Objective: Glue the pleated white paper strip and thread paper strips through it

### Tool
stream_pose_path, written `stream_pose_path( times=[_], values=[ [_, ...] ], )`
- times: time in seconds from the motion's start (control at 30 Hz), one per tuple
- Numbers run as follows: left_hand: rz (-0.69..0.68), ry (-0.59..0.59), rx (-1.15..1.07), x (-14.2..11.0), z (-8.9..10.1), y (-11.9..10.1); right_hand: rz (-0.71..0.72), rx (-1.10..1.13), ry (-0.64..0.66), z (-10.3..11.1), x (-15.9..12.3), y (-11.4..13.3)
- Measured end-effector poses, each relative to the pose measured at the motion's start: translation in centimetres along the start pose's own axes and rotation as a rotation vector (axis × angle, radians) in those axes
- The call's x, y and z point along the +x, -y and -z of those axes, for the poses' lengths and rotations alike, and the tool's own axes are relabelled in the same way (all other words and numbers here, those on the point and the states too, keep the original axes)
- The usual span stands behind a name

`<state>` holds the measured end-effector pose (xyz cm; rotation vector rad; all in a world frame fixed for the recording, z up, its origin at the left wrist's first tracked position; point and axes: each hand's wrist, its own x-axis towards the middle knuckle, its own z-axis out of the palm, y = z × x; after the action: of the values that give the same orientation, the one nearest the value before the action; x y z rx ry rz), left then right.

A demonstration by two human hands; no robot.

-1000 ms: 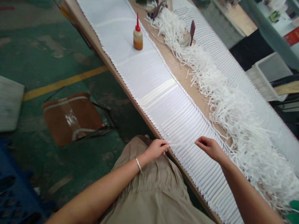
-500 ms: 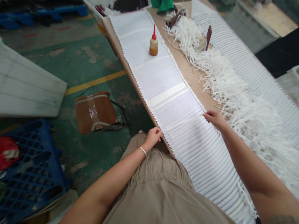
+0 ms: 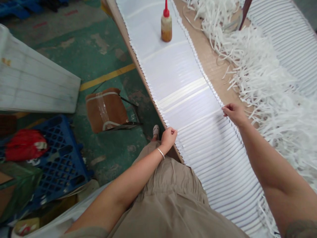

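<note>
A narrow white strip (image 3: 199, 120) stretches across the long white panel (image 3: 183, 64), one end at each hand. My left hand (image 3: 169, 137), a bracelet on its wrist, pinches the near end at the panel's left edge. At the opposite edge, beside the stitched-looking border, my right hand (image 3: 232, 112) pinches the far end between thumb and finger. Below the strip, the panel is covered with close parallel white bands (image 3: 220, 158); above it the surface is smoother, with a few cream stripes (image 3: 183, 94). Farther up stands a bottle (image 3: 166, 28) with amber liquid and a red nozzle.
A tangled heap of white strips (image 3: 267, 76) lies right of the panel, on brown board (image 3: 210, 53). Beyond it is another ribbed white panel (image 3: 284, 33). To the left are a brown chair (image 3: 106, 110), a white bin (image 3: 37, 72) and a blue pallet (image 3: 64, 168) with a red bundle (image 3: 26, 145).
Both hands have moved up along the panel and farther apart, my right hand out to the far edge. The strip now lies straight across the panel. The camera view has shifted.
</note>
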<state>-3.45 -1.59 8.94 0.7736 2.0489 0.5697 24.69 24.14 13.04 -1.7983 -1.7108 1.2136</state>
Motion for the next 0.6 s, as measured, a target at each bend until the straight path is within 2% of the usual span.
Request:
stream_pose_path(
  times=[0.37,0.6],
  values=[
    [0.001,-0.018,0.024,0.2,-0.1,0.1,0.035,-0.078,-0.005,-0.4,0.8,-0.8],
    [-0.045,-0.028,0.079,0.0,0.3,-0.5,0.078,-0.133,-0.009,-1.5,2.3,-2.4]
  ],
)
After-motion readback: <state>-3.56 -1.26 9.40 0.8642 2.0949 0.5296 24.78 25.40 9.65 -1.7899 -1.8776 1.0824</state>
